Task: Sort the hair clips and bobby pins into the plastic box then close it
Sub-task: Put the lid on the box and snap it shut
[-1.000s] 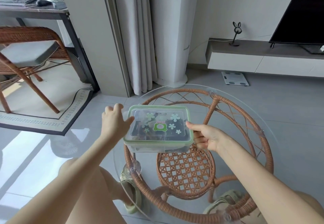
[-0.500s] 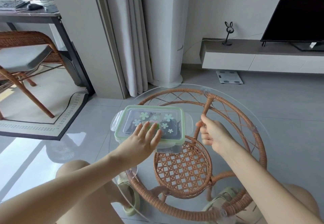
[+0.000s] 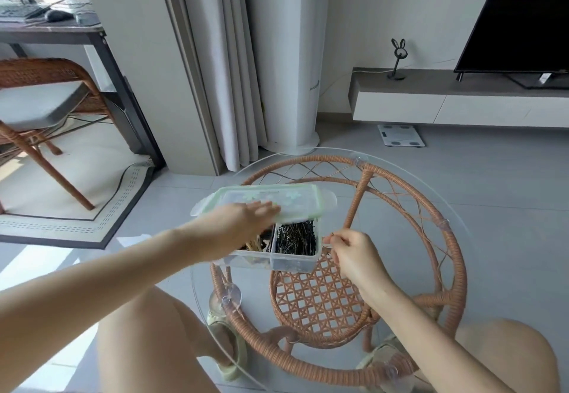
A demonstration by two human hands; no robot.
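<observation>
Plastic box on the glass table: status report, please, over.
Left hand flat on lid, right hand gripping plastic box rim. Lid raised, not closed; bobby pins right compartment, hair clips left. Nothing in the way.

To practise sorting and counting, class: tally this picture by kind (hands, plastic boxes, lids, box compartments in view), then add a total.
hands: 2 (left hand, right hand)
plastic box: 1
lid: 1
compartments in view: 2 (one with bobby pins, one with hair clips)
total: 6
</observation>
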